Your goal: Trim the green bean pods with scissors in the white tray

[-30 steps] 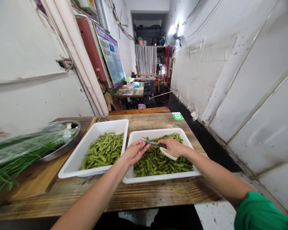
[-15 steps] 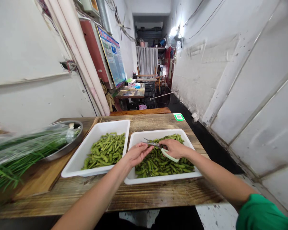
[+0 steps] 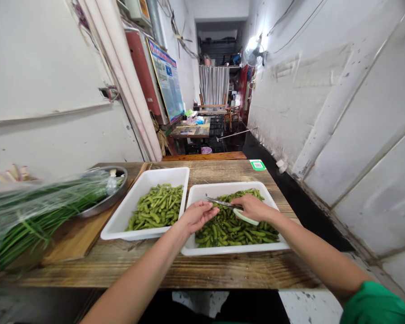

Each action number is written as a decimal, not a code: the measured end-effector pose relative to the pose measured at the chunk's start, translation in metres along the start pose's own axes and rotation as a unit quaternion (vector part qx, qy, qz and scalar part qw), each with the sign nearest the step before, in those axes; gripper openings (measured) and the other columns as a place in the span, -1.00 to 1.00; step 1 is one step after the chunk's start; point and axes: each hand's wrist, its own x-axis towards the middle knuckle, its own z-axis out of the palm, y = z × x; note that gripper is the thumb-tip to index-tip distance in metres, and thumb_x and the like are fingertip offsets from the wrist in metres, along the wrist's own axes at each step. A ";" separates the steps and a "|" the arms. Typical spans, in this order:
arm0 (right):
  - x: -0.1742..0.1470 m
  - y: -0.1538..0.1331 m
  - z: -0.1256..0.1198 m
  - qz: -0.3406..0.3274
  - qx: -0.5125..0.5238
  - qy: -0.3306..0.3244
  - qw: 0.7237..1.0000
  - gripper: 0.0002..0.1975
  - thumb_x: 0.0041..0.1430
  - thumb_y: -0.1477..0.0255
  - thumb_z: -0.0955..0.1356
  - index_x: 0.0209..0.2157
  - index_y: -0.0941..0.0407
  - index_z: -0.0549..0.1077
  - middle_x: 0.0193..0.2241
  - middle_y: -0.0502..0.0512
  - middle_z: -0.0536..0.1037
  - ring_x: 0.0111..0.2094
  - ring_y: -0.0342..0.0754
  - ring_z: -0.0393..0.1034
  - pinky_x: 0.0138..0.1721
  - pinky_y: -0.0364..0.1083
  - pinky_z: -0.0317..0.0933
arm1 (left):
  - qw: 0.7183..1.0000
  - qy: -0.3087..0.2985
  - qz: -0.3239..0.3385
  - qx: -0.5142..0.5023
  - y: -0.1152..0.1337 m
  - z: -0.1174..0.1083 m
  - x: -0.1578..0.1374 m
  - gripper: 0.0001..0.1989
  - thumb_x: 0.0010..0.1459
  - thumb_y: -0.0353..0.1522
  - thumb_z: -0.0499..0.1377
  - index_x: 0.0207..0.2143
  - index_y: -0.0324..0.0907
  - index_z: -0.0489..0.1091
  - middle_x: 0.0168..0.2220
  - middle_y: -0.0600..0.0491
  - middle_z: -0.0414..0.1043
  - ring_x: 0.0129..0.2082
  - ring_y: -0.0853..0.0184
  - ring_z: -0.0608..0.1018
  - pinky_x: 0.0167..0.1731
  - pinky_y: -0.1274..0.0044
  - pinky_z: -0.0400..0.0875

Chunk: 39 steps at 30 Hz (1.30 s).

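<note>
Two white trays, the left tray [image 3: 122, 218] and the right tray [image 3: 234, 250], stand side by side on a wooden table [image 3: 222, 272], each holding green pods [image 3: 157, 207]. The right hand [image 3: 254, 207] grips scissors [image 3: 224, 203] (pale green at the handle) above the right tray, the blades pointing toward the table's left edge. The left hand [image 3: 195, 218], palm partly upturned, has thumb and fingertips close together by the blades, above the right tray's left edge; whether it pinches a pod cannot be told. Near the table's left edge, long green stalks [image 3: 18, 245] reach into a metal bowl [image 3: 103, 206]. A card [image 3: 257, 165] lies at the far right corner.
</note>
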 end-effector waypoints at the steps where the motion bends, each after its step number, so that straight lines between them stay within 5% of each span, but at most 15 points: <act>1: 0.000 0.001 0.000 0.004 -0.007 -0.005 1.000 -0.78 -0.04 0.41 0.21 -0.39 0.14 0.44 -0.55 0.05 0.46 -0.53 -0.15 0.26 -0.49 -0.22 -0.02 | 0.999 0.000 0.003 0.039 0.004 0.000 -0.006 -0.91 -0.07 -0.52 0.14 -0.55 -0.29 0.25 -0.57 0.03 0.39 -0.52 0.45 0.48 -0.41 0.61 0.41; 3: 0.001 0.003 0.001 0.025 -0.030 -0.013 0.999 -0.76 -0.04 0.40 0.21 -0.35 0.12 0.44 -0.51 0.07 0.49 -0.49 -0.12 0.30 -0.47 -0.21 0.01 | 0.986 0.020 0.050 0.161 0.017 -0.004 -0.019 -0.90 -0.07 -0.42 0.15 -0.51 -0.29 0.28 -0.58 0.04 0.38 -0.60 0.46 0.44 -0.49 0.58 0.38; 5: 0.002 0.006 0.002 0.055 -0.058 -0.016 0.997 -0.73 -0.03 0.40 0.21 -0.28 0.10 0.43 -0.44 0.09 0.50 -0.42 -0.09 0.33 -0.43 -0.21 0.03 | 0.920 0.108 0.178 0.331 0.038 -0.017 -0.031 -0.81 -0.06 -0.30 0.11 -0.44 -0.28 0.34 -0.56 0.04 0.38 -0.61 0.43 0.41 -0.53 0.54 0.35; 8: 0.003 0.012 0.005 0.094 -0.084 -0.011 0.992 -0.68 -0.03 0.40 0.21 -0.20 0.09 0.39 -0.37 0.13 0.50 -0.32 -0.03 0.34 -0.38 -0.18 0.05 | 0.697 0.299 0.327 0.564 0.070 -0.041 -0.038 -0.76 -0.07 -0.29 0.10 -0.37 -0.25 0.42 -0.34 -0.07 0.40 -0.33 0.26 0.43 -0.28 0.42 0.29; 10: 0.004 0.014 0.007 0.111 -0.086 -0.011 0.990 -0.67 -0.02 0.38 0.22 -0.18 0.11 0.38 -0.35 0.17 0.49 -0.30 0.01 0.34 -0.36 -0.15 0.06 | 0.589 0.323 0.351 0.652 0.078 -0.049 -0.035 -0.78 -0.07 -0.33 0.09 -0.37 -0.24 0.45 -0.17 -0.13 0.34 -0.18 0.18 0.38 -0.16 0.37 0.21; 12: 0.004 0.017 0.008 0.126 -0.088 -0.012 0.988 -0.67 -0.01 0.37 0.21 -0.18 0.11 0.38 -0.33 0.19 0.49 -0.29 0.03 0.34 -0.34 -0.14 0.07 | 0.562 0.220 0.360 0.712 0.071 -0.044 -0.027 -0.77 -0.02 -0.36 0.05 -0.37 -0.22 0.46 -0.16 -0.11 0.34 -0.19 0.23 0.38 -0.15 0.41 0.19; 16: 0.005 0.019 0.009 0.145 -0.090 -0.016 0.985 -0.67 0.00 0.36 0.21 -0.16 0.11 0.36 -0.30 0.19 0.47 -0.27 0.03 0.33 -0.33 -0.13 0.08 | 0.559 -0.164 0.266 0.768 0.028 -0.012 -0.004 -0.78 -0.03 -0.40 0.06 -0.33 -0.14 0.44 -0.35 0.03 0.44 -0.34 0.37 0.43 -0.28 0.58 0.26; 18: 0.005 0.020 0.008 0.148 -0.090 -0.020 0.985 -0.66 -0.01 0.35 0.21 -0.16 0.11 0.35 -0.30 0.19 0.47 -0.26 0.03 0.32 -0.32 -0.13 0.08 | 0.518 -0.231 0.208 0.797 0.008 -0.001 0.005 -0.79 -0.10 -0.45 0.11 -0.35 -0.14 0.44 -0.40 0.03 0.44 -0.36 0.34 0.43 -0.32 0.58 0.26; 21: 0.005 0.020 0.007 0.149 -0.085 -0.023 0.985 -0.65 -0.01 0.35 0.22 -0.15 0.12 0.35 -0.30 0.19 0.47 -0.25 0.03 0.32 -0.30 -0.13 0.07 | 0.486 -0.240 0.190 0.818 -0.005 0.002 0.014 -0.78 -0.18 -0.48 0.16 -0.38 -0.17 0.42 -0.39 -0.01 0.40 -0.34 0.30 0.42 -0.35 0.55 0.25; 24: 0.005 0.019 0.005 0.148 -0.077 -0.021 0.986 -0.66 -0.01 0.36 0.23 -0.15 0.12 0.35 -0.29 0.18 0.47 -0.25 0.01 0.32 -0.30 -0.14 0.07 | 0.539 -0.242 0.218 0.777 -0.004 -0.005 0.017 -0.88 -0.19 -0.45 0.17 -0.47 -0.19 0.39 -0.39 -0.01 0.38 -0.35 0.31 0.40 -0.36 0.55 0.25; 26: 0.005 0.019 0.004 0.149 -0.071 -0.016 0.986 -0.68 0.00 0.36 0.23 -0.17 0.12 0.36 -0.30 0.18 0.47 -0.27 0.01 0.32 -0.31 -0.15 0.06 | 0.635 -0.202 0.223 0.711 -0.001 -0.009 0.019 -0.93 -0.15 -0.40 0.15 -0.51 -0.20 0.37 -0.47 0.02 0.37 -0.43 0.35 0.40 -0.42 0.57 0.25; 29: 0.004 0.017 0.001 0.146 -0.062 -0.005 0.987 -0.69 0.02 0.37 0.20 -0.16 0.10 0.35 -0.32 0.13 0.48 -0.29 -0.03 0.32 -0.33 -0.17 0.05 | 0.819 -0.090 0.171 0.541 0.001 -0.010 0.021 -0.83 -0.10 -0.32 0.13 -0.42 -0.22 0.35 -0.62 0.10 0.31 -0.62 0.43 0.35 -0.59 0.60 0.20; 31: 0.004 0.013 -0.001 0.128 -0.040 0.001 0.991 -0.69 0.02 0.38 0.20 -0.15 0.09 0.34 -0.35 0.09 0.48 -0.32 -0.06 0.32 -0.34 -0.18 0.05 | 0.894 -0.053 0.141 0.422 0.001 -0.009 0.021 -0.75 -0.14 -0.27 0.16 -0.40 -0.24 0.34 -0.65 0.15 0.27 -0.69 0.48 0.31 -0.66 0.63 0.14; 34: 0.002 0.007 -0.002 0.093 -0.007 -0.002 0.996 -0.69 0.01 0.37 0.21 -0.17 0.10 0.36 -0.40 0.06 0.48 -0.38 -0.09 0.32 -0.38 -0.20 0.03 | 0.930 -0.039 0.151 0.334 0.003 -0.007 0.020 -0.74 -0.18 -0.23 0.19 -0.48 -0.25 0.33 -0.69 0.17 0.26 -0.70 0.50 0.30 -0.68 0.65 0.11; 39: 0.000 0.003 0.000 0.074 0.005 0.000 0.997 -0.70 0.00 0.32 0.21 -0.22 0.09 0.40 -0.50 0.04 0.47 -0.49 -0.13 0.28 -0.46 -0.21 0.00 | 0.928 -0.035 0.167 0.332 0.005 -0.007 0.018 -0.76 -0.19 -0.24 0.20 -0.55 -0.26 0.33 -0.69 0.14 0.29 -0.68 0.48 0.34 -0.66 0.64 0.16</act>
